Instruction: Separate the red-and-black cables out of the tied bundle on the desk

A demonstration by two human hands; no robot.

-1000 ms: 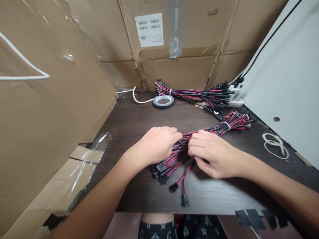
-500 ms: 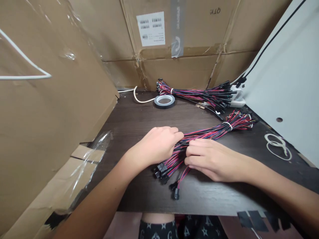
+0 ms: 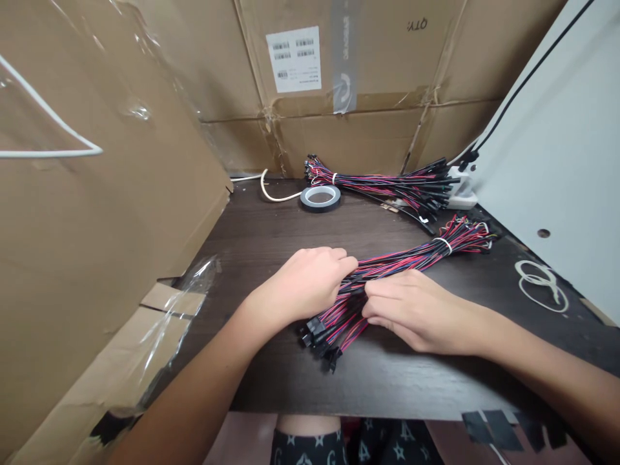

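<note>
A bundle of red, black and blue wires lies slantwise across the dark table, tied with a white band near its far end. Its black connector ends point toward me. My left hand is closed around the bundle near the connectors. My right hand rests on the bundle just to the right, fingers pressed together on the wires.
A second tied wire bundle lies at the back. A roll of tape sits beside it. White loops lie at the right. Cardboard boxes wall in the left and back; a white panel stands at the right.
The loose wires that hung out toward the table's front edge have been drawn in against the bundle. My right hand has shifted slightly along the wires.
</note>
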